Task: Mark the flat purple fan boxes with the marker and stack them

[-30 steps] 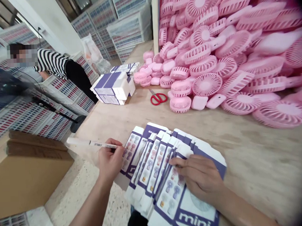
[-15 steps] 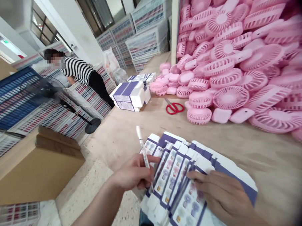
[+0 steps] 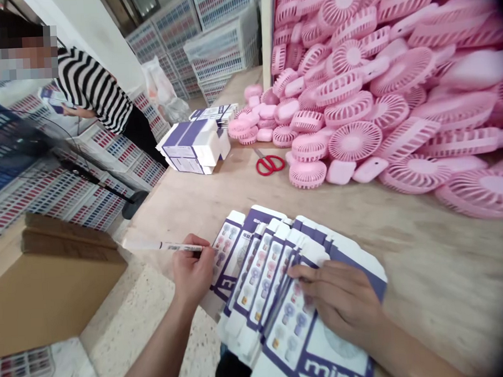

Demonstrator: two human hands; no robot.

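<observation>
My left hand (image 3: 192,269) is closed around a slim white marker pen (image 3: 181,247). The pen lies almost level, its right end meeting the leftmost flattened carton (image 3: 226,242). Spread in a fan, several flattened white and purple cartons (image 3: 259,277) overlap on the table and stick out past its near edge. Their panels show small coloured fan pictures, and the top one reads "mini". My right hand (image 3: 339,296) lies over the right-hand cartons, index finger stretched out, the other fingers slightly bent on the printed panel; its thumb is hidden.
Pink handheld fans (image 3: 353,139) are heaped on the right. Red-handled scissors (image 3: 269,164) lie before them, left of which are folded-up cartons (image 3: 191,146). A brown cardboard box (image 3: 51,286) is at left. A person in a striped top (image 3: 92,90) stands among stacked crates (image 3: 108,156).
My left hand has moved left with the pen, which has swung from steep to nearly level, onto the leftmost carton. My right hand stays on the cartons. The other person has straightened up, holding something.
</observation>
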